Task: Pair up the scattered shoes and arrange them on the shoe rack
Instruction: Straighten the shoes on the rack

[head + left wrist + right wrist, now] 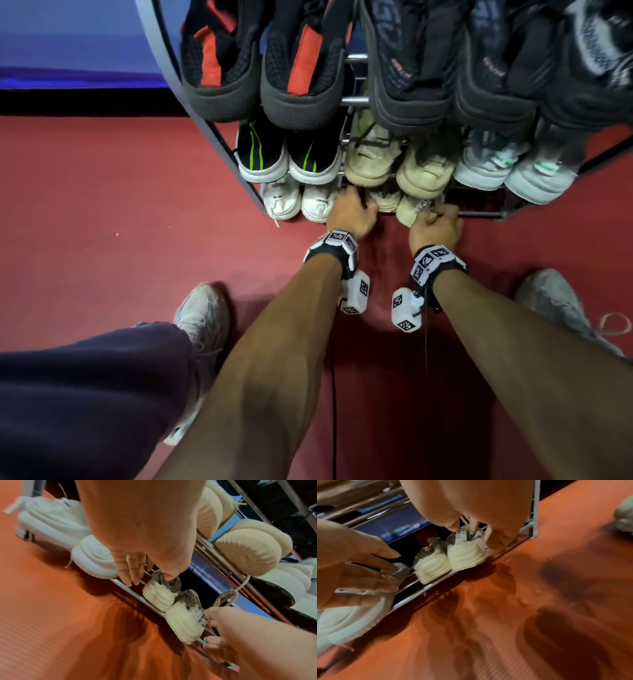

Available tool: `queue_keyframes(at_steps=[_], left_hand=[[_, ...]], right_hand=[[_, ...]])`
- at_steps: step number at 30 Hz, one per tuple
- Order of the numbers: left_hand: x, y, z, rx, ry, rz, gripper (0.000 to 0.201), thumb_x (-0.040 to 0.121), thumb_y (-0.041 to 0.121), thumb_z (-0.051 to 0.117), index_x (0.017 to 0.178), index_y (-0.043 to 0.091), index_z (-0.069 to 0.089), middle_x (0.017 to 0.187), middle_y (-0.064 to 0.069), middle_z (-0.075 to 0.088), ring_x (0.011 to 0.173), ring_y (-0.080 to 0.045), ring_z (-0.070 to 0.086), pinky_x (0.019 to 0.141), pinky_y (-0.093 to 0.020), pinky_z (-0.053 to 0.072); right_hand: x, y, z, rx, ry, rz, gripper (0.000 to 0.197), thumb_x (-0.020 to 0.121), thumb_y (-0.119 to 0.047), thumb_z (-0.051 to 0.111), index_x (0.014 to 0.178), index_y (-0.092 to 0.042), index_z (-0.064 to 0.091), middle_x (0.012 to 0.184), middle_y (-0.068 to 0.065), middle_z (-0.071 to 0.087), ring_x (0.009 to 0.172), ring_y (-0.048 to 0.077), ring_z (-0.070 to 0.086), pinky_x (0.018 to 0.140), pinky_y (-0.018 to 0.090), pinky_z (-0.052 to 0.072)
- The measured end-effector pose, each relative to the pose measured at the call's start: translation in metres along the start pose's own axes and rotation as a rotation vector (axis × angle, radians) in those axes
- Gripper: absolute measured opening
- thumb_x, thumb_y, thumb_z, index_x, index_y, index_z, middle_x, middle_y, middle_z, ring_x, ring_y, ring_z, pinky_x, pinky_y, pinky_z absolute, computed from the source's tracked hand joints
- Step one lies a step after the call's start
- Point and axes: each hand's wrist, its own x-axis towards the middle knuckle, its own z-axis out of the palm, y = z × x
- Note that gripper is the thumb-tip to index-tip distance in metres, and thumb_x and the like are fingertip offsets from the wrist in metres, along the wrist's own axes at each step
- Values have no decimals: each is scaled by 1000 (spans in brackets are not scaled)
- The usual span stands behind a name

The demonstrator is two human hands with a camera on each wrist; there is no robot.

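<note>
Cream sneaker pair (171, 609) on bottom shelf of shoe rack (479, 214). Right hand (436, 226) pinching heel tab; left hand (351, 214) fingers (123, 573) straight, relaxed beside. Probably light, soft upper, stiff sole; best gripped at heel.

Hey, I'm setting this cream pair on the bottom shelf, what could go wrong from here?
The right cream shoe's heel overhangs the front rail, so it might tip off when the right hand lets go. The shelf is bare bars; a sole could dip between them. A dangling lace could snag your fingers.
</note>
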Motion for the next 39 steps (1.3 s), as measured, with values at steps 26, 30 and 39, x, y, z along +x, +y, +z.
queue_keyframes(at_steps=[26, 30, 39], left_hand=[[18, 7, 43, -701, -73, -404, 41, 89, 27, 61, 114, -4, 50, 72, -13, 69, 66, -33, 74, 67, -45, 64], [12, 14, 39, -711, -58, -414, 29, 93, 18, 59, 112, 2, 46, 87, -17, 68, 64, -31, 71, 71, -45, 64], [15, -10, 61, -558, 70, -354, 62, 71, 62, 53, 107, 12, 50, 100, -9, 69, 89, -31, 72, 85, -47, 59]], right_hand=[[58, 20, 14, 485, -249, 453, 43, 89, -6, 68, 130, -15, 57, 106, 6, 61, 92, 23, 65, 85, 46, 59], [60, 30, 21, 456, -234, 436, 38, 87, -11, 68, 124, -19, 61, 98, 5, 66, 91, 23, 68, 87, 49, 59], [52, 38, 21, 503, -275, 399, 43, 83, -17, 68, 125, -26, 65, 88, -7, 68, 91, 18, 70, 90, 47, 58]])
